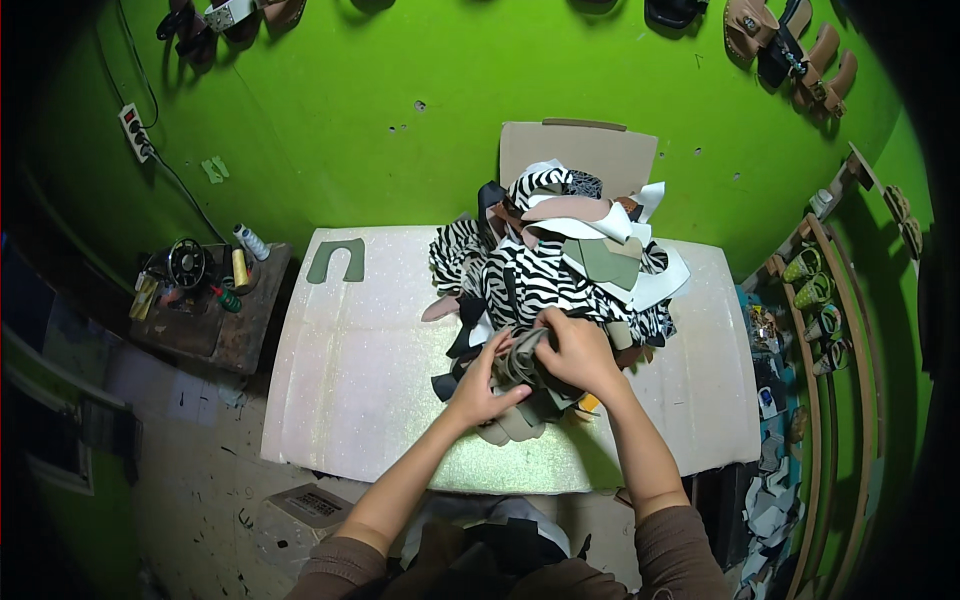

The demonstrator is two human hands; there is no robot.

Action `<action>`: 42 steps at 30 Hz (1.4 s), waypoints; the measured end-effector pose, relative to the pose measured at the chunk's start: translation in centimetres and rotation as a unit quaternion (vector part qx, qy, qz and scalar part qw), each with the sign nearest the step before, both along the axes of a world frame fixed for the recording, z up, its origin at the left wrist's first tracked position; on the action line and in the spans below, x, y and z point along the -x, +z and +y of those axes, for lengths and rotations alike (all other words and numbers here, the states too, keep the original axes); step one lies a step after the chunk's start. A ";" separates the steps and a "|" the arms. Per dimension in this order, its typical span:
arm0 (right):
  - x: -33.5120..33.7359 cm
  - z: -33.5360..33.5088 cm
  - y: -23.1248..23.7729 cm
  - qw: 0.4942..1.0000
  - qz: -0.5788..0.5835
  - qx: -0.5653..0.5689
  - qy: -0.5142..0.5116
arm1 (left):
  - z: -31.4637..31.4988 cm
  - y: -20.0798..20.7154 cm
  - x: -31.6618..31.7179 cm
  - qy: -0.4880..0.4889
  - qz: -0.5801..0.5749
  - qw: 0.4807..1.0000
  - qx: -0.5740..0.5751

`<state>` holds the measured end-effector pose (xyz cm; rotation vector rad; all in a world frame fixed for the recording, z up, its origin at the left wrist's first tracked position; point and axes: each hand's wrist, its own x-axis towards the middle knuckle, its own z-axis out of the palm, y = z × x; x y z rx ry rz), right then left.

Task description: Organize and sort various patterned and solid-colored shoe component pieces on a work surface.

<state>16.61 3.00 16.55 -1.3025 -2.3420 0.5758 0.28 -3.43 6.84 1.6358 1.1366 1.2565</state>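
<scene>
We see the table brightly lit, with a yellowish sheen along its near edge and a soft shadow beside the right forearm. Toward the rim, we find the view darkening to black corners and straight edges bowing.

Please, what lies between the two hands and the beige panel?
A heap of zebra-print, white, green and pinkish cut pieces lies there, in the head view.

Brn sleeves, prob. elbow-length, w/ bare hands
</scene>
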 end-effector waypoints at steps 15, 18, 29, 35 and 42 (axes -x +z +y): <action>2.1 2.3 1.4 0.968 0.198 0.149 0.034 | -4.0 -1.8 0.8 -0.001 -0.231 0.971 0.068; 2.2 2.4 -0.7 0.957 0.216 0.190 0.017 | -5.2 -2.0 1.4 0.039 -0.188 0.974 0.122; 8.7 -2.9 -9.0 0.547 0.535 0.641 0.056 | -5.6 -2.0 12.4 -0.025 -0.524 0.777 0.347; 17.3 -2.3 -12.8 0.521 0.547 0.650 0.077 | -5.2 -3.0 21.4 0.005 -0.516 0.766 0.383; 28.8 -0.4 -13.9 0.502 0.529 0.683 0.046 | -1.2 -5.6 32.3 0.131 -0.483 0.766 0.403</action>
